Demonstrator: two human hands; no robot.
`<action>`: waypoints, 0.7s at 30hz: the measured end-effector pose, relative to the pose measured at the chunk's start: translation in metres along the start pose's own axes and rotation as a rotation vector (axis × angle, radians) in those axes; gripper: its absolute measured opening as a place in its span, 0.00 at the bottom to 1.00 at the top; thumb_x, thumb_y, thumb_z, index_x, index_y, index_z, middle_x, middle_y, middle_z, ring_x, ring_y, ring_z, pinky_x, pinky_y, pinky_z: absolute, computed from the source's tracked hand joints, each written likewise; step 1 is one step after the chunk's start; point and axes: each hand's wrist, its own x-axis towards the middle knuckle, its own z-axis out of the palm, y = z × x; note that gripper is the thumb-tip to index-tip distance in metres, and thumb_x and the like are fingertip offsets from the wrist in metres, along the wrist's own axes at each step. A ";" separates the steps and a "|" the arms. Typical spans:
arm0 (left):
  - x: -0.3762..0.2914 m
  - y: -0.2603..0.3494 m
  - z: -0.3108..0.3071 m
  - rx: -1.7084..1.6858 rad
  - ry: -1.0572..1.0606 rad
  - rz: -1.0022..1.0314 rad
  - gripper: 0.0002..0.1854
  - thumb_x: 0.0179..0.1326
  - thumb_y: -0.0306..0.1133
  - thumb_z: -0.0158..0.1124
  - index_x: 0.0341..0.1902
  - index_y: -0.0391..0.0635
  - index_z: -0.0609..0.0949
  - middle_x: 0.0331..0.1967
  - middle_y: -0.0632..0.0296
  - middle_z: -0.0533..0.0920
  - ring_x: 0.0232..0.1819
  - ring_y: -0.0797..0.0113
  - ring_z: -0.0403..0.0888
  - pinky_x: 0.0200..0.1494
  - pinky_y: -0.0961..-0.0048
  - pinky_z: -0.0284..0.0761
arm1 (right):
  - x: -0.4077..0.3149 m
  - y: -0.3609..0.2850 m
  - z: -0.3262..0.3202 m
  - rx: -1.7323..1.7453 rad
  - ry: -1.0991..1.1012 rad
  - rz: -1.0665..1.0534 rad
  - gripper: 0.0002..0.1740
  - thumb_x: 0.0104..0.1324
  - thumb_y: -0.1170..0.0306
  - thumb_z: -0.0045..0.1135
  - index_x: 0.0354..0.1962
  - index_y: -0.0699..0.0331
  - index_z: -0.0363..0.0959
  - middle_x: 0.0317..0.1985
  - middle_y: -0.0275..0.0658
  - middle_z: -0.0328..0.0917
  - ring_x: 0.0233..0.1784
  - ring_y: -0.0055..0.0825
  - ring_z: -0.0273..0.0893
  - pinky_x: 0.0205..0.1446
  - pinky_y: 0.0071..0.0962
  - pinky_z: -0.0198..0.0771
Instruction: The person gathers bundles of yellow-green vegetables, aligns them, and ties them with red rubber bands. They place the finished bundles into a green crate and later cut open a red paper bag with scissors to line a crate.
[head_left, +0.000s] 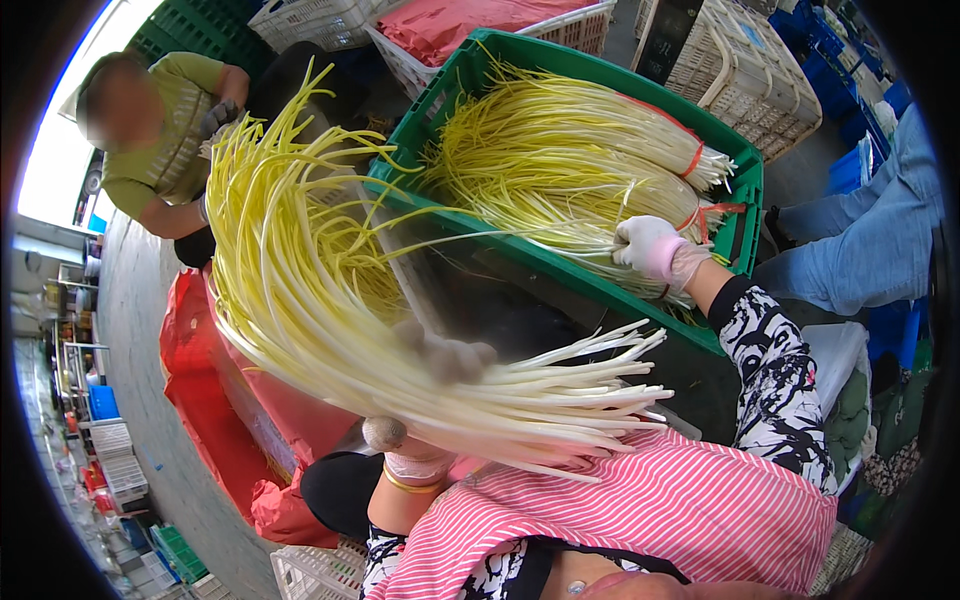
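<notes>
A thick bunch of blanched allium shoots (352, 360), white at the stems and yellow at the leaves, lies across my left hand (442, 360). My gloved left fingers wrap over it, with the thumb below. The leaf tips curve up and left, and the cut stem ends point right above my striped apron (600, 502). My right hand (646, 246), also gloved, is curled on pale stems inside a green plastic crate (465, 219). Beside it lie more shoots in bundles (600, 112), bound with red ties (694, 159). My right fingertips are partly hidden.
A co-worker (169, 142) in a green top and gloves sits at the left. Red wrapping sheet (202, 382) lines a container at lower left. White plastic crates (757, 67) stand beyond the green one. Another person's jeans-clad legs (855, 232) are at the right.
</notes>
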 end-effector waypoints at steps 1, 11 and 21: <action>-0.001 0.001 0.000 0.012 0.007 0.001 0.36 0.35 0.50 0.78 0.47 0.56 0.70 0.24 0.72 0.69 0.28 0.68 0.64 0.41 0.67 0.60 | -0.002 0.001 0.000 0.082 0.009 0.036 0.14 0.55 0.62 0.65 0.35 0.64 0.81 0.34 0.50 0.82 0.41 0.46 0.81 0.47 0.38 0.73; -0.011 0.000 -0.002 -0.002 -0.008 0.037 0.36 0.37 0.51 0.77 0.49 0.55 0.70 0.25 0.72 0.69 0.29 0.70 0.63 0.40 0.68 0.59 | 0.010 0.027 -0.027 0.408 -0.030 0.020 0.20 0.61 0.61 0.61 0.43 0.70 0.78 0.33 0.44 0.82 0.37 0.33 0.80 0.43 0.32 0.73; -0.007 -0.008 -0.001 0.026 0.006 0.046 0.37 0.40 0.53 0.75 0.52 0.53 0.69 0.24 0.71 0.66 0.28 0.70 0.61 0.37 0.67 0.57 | -0.011 0.003 0.007 -0.268 -0.077 -0.011 0.24 0.55 0.59 0.65 0.45 0.67 0.77 0.43 0.52 0.82 0.51 0.46 0.79 0.55 0.39 0.73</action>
